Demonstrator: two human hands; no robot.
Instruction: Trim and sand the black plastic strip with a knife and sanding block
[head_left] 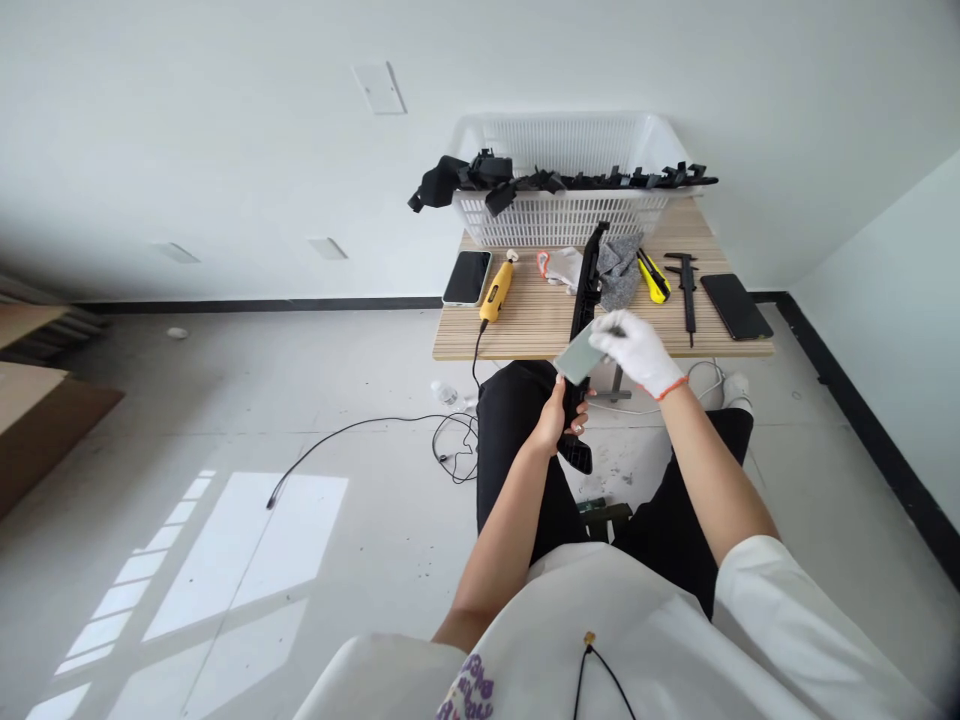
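Long black plastic trim strip (587, 290) runs near-vertical in the head view: far end leans on the light wood-slat table (525, 325) toward the basket, near end hangs off the table edge down between the person's knees. Long axis points away from the body, tilted slightly right at the top. Bare left hand (556, 418) is wrapped around the strip's lower section, fingers closed on it from the left side. White-gloved right hand (637, 350) sits higher and just right of the strip, pinching a flat grey-green rectangular pad (579, 354) that lies against or just over the strip's face; contact can't be confirmed. So the right hand is the nearer one to the mid-span, left anchors the low end. Around it on the table: yellow rotary tool (496, 290) with black cord to the left, white phone (466, 277) beside that, grey cloth (619, 270) touching the strip's right, yellow utility knife (654, 277), black caliper (686, 285), dark phone (736, 306) at far right. White slotted plastic basket (562, 215) at the back holds more black trim parts (555, 180).
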